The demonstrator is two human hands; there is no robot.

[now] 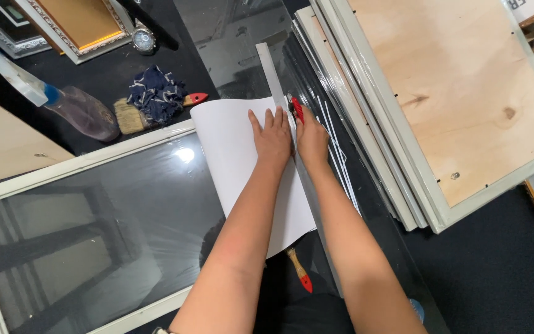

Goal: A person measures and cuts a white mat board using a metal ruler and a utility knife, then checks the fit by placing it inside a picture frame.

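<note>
Left hand (272,137): flat, open, pinning white paper sheet (242,167) and long steel ruler (279,93) mid-bench to stop slipping. Right hand (311,137): closed around red-handled cutter (296,109) against ruler's right edge.

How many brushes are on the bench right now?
2: a wide brush left of the blue rag, and a red-tipped brush handle poking from under the white sheet.

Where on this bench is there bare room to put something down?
Bare black bench top lies at the near right, beyond the stacked white frames. A smaller dark patch sits between the spray bottle and the blue rag. It is crowded around the white sheet, where both hands work.
</note>
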